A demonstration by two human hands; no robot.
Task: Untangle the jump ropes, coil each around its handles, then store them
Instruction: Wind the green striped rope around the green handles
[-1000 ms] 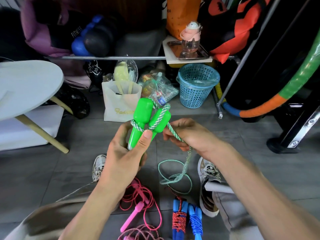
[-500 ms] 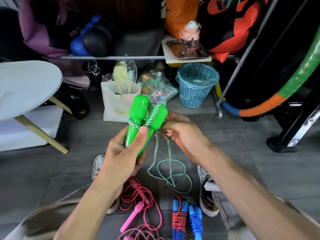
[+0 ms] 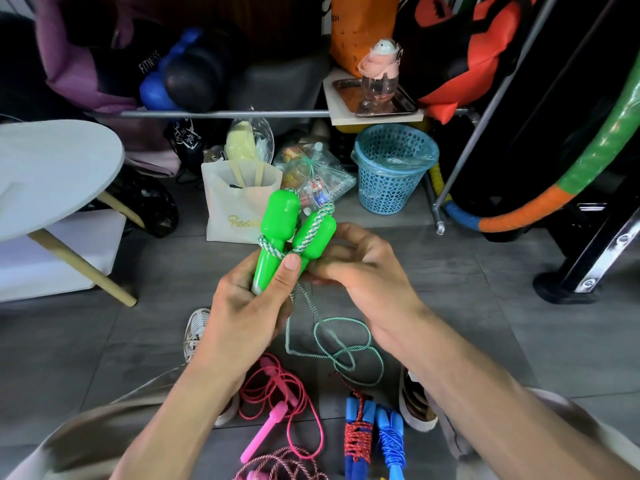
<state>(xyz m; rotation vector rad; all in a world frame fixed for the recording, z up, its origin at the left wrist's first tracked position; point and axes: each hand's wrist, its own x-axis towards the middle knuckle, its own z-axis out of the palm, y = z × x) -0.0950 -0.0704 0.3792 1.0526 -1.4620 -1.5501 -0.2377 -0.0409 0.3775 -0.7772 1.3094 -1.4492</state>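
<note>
My left hand point(image 3: 249, 310) grips the two green handles point(image 3: 277, 230) of a jump rope, held upright side by side with my thumb across them. A green-and-white cord point(image 3: 304, 233) is wrapped once around both handles. My right hand point(image 3: 360, 271) pinches the cord just right of the handles. The rest of the green cord point(image 3: 346, 351) hangs down in loose loops to the floor. Below lie a loose pink jump rope point(image 3: 273, 410) and two blue-handled ropes point(image 3: 374, 438), each coiled around its handles.
A blue mesh basket point(image 3: 391, 188) stands on the floor behind, beside a clear plastic bag point(image 3: 311, 174) and a white paper bag point(image 3: 235, 209). A round grey table point(image 3: 52, 168) is at the left. A hula hoop point(image 3: 554, 199) leans at the right. My shoes flank the ropes.
My right hand has moved left and in against the handles, carrying the cord with it. The hanging loops have shifted on the floor. My left hand holds the handles in the same spot.
</note>
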